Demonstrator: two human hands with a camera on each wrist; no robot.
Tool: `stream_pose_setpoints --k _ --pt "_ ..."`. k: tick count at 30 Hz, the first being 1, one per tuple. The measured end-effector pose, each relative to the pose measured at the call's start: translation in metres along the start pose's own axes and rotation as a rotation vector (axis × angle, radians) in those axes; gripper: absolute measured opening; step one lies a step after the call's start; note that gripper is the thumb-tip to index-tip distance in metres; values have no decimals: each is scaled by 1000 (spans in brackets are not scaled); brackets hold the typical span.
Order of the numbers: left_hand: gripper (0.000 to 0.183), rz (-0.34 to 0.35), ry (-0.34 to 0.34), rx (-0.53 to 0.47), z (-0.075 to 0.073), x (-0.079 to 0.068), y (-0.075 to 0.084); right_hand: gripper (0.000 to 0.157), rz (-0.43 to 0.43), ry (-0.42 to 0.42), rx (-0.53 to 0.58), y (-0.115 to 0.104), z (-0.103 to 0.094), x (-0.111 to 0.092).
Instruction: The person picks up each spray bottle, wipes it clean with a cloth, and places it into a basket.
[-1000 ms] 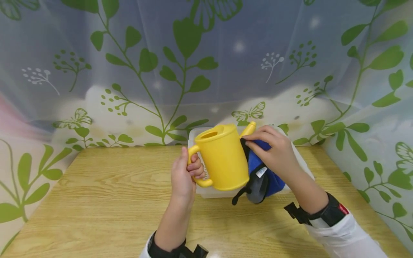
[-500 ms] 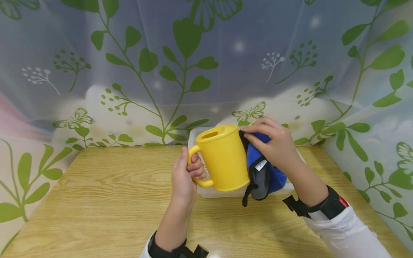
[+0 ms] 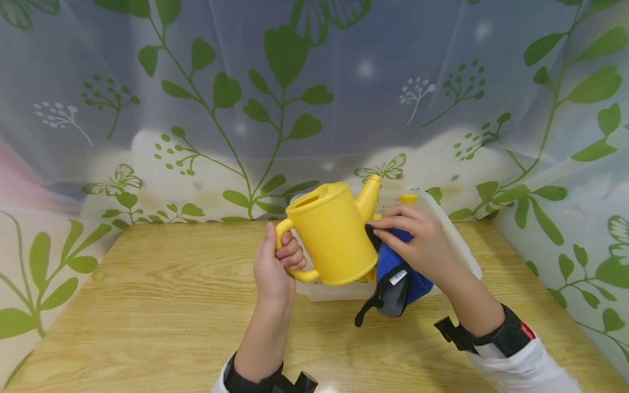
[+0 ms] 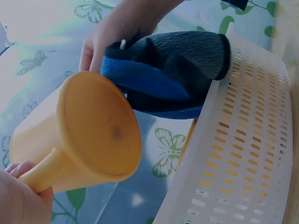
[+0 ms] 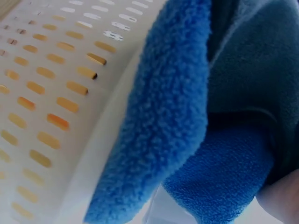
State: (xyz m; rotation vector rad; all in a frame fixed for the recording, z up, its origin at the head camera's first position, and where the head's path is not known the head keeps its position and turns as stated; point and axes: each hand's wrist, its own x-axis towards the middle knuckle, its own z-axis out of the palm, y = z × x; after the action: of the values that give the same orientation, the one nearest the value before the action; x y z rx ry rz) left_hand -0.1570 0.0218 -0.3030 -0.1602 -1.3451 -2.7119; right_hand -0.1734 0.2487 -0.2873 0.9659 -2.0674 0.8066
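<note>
My left hand (image 3: pixel 276 265) grips the handle of a yellow watering can (image 3: pixel 334 234), held above the basket and tilted, its spout pointing up and right. In the left wrist view the can's round base (image 4: pixel 100 126) faces the camera. My right hand (image 3: pixel 417 240) pinches the upper edge of a blue and grey cleaning cloth (image 3: pixel 417 278) with black trim, a white tag and a black loop. The cloth hangs in loose folds beside the can, over the basket's near side. In the right wrist view its fluffy blue side (image 5: pixel 163 107) fills the middle.
A white perforated plastic basket (image 3: pixel 462 243) stands on the wooden table (image 3: pixel 187 305) behind the hands. Inside it are yellow things, one with a yellow top (image 3: pixel 408 198) near the back; orange also shows through the holes. A leaf-patterned curtain (image 3: pixel 206 109) closes off the back and sides.
The can has shifted slightly left and tilted, so its spout stands clear above my right hand. That hand has dipped a little with the cloth after rising slightly earlier.
</note>
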Motion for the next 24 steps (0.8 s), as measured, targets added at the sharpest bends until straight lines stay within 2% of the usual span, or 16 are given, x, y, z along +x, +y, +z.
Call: stream_pose_setpoints --k 5,10,14,24 --pt "41 14 14 -20 1 -1 3 26 9 -48 8 -2 -4 -10" --pt "41 16 20 -24 2 -2 3 26 11 -62 -15 -4 -6 -19" --pt "41 5 16 -24 3 -2 2 28 6 -40 -36 -6 -6 -20" --pt "41 -31 -2 -20 5 -2 -1 23 79 73 -139 -8 0 -2"
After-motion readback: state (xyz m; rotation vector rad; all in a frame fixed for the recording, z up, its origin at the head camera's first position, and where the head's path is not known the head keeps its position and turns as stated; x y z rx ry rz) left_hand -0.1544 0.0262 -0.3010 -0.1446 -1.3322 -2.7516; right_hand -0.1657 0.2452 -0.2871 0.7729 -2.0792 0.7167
